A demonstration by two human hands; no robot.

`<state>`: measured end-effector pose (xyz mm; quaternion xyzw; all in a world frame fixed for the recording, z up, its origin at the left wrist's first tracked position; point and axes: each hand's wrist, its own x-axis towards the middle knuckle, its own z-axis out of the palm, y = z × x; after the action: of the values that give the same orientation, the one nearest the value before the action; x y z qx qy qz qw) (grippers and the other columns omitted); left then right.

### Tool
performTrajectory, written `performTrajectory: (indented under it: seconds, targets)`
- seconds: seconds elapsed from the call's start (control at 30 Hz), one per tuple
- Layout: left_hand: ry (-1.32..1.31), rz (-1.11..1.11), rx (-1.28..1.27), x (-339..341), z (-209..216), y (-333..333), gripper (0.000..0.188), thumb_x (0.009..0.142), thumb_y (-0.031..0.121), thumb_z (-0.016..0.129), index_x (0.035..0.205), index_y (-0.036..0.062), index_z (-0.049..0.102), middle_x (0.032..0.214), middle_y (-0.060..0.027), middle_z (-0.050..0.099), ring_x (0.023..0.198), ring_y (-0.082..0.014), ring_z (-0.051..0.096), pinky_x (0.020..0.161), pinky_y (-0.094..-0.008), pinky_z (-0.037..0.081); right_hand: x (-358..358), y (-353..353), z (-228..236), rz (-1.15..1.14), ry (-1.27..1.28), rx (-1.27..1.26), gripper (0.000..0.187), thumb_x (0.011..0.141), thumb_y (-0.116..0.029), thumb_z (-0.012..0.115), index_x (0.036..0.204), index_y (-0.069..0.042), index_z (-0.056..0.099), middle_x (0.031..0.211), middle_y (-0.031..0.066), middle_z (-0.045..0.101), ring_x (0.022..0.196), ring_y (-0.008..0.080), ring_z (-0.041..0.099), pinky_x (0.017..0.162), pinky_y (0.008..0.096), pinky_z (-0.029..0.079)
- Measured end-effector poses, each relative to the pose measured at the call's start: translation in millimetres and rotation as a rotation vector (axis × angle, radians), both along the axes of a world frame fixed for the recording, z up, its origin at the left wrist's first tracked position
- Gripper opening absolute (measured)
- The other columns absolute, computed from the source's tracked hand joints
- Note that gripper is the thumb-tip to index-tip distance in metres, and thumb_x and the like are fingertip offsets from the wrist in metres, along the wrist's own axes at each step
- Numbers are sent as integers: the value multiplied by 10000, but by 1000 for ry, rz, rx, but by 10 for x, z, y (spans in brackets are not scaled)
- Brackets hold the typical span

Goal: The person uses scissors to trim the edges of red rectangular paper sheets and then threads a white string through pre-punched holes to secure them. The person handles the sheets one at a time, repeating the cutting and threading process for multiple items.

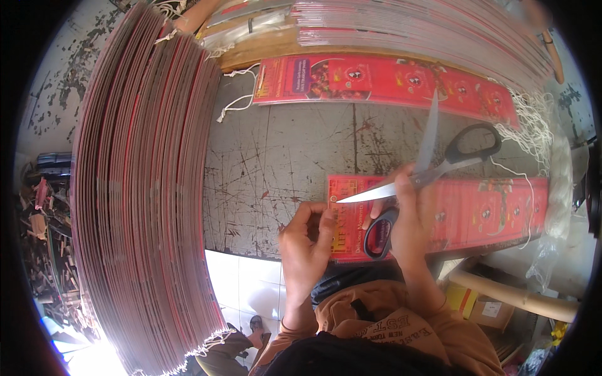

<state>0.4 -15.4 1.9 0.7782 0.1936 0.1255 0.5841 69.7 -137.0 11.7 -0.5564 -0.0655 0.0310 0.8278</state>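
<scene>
My right hand (412,219) grips a pair of scissors (429,141) with black handle loops. Their blades stand wide apart, one pointing away from me and the other toward the left. Beneath them lies a long red printed strip (464,216) in clear plastic, along the near edge of the table. At the strip's left end, my left hand (306,241) is closed, thumb and index finger pinched together close to the lower blade's tip. What sits in that pinch is too small to make out. A thin white string (528,178) runs over the strip's right end.
A tall row of packed strips (141,188) lines the left side. Farther back, another red strip (376,81) with string loops rests on the scratched grey table (282,150). Plastic-wrapped stacks (414,25) lie beyond it. White strings (533,125) hang at the right.
</scene>
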Motion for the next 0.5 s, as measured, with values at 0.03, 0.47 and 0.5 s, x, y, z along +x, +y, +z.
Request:
performTrajectory:
  seconds: [0.03,0.47,0.5]
  targets:
    - [-1,-12,-47,6,-3,-17,135,870,88,498,894,-37,540,636,-59,586,612,-54,543,543,-199,415,-6,7,15,-14,10,-13,129,924,-137,386,967,-17,364,686,59,441,496,108,487,421,249,472]
    - [-24,-6,-288,73,-60,-40,133,870,73,509,940,-38,527,749,-47,612,673,-32,522,580,-160,403,-34,52,-10,30,14,3,148,924,-113,390,1008,4,357,710,54,443,504,75,482,445,229,472]
    - [-24,1,-294,74,-67,-43,130,868,70,512,937,-39,526,747,-44,611,667,-29,519,573,-157,399,-35,50,-4,27,-1,-2,148,923,-110,392,1007,6,357,714,57,445,505,75,482,447,229,472]
